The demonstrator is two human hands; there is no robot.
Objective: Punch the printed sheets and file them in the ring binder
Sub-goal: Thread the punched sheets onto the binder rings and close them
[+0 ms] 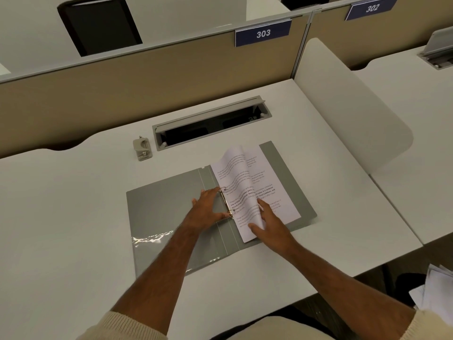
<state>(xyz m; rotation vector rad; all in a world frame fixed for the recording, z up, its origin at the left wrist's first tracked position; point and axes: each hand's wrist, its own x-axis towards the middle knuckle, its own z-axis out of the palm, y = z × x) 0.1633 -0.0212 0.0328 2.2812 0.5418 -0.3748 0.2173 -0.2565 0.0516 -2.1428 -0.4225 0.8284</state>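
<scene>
Right grip (267,222) atop binder's sheets (259,182)

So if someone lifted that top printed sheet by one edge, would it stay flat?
Probably not. The top printed sheet already curls and ripples over the ring binder, so it looks floppy and light. Pushed by the right hand, it would likely buckle rather than slide.
</scene>
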